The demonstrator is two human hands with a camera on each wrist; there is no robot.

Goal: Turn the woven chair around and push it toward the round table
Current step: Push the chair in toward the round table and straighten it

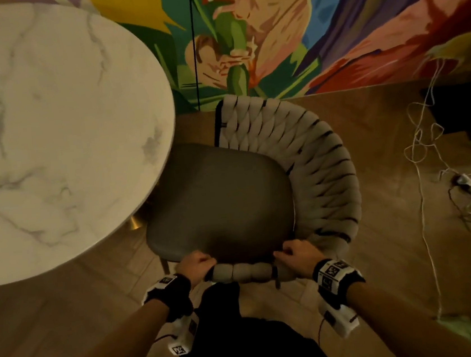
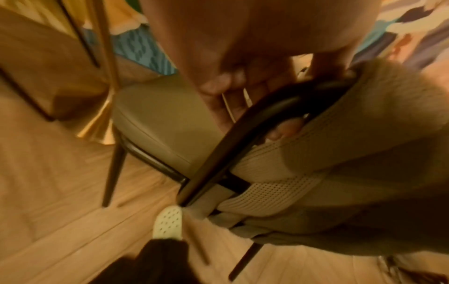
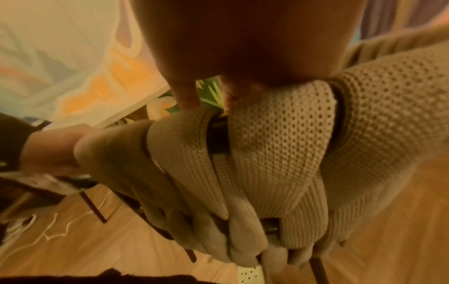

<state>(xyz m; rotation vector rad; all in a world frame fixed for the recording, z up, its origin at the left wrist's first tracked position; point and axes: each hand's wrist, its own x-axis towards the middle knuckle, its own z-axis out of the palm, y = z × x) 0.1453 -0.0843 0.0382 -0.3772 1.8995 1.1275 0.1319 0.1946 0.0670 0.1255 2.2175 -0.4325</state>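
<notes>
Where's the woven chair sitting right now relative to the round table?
In the head view the woven chair stands just right of the round table, its seat's left edge tucked under the rim, with both hands on its near armrest.

**Knit, leather-look and marble**

The woven chair (image 1: 307, 152) wears thick, matt knitted cloth bands over a smooth dark frame (image 2: 233, 138); its seat (image 1: 219, 197) looks like smooth matt leather. The round table (image 1: 42, 91) has a polished marble-look top. Wood-grain floor (image 1: 370, 139).

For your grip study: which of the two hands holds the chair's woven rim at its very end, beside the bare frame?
The left hand; the right hand grips further along the woven chair.
</notes>
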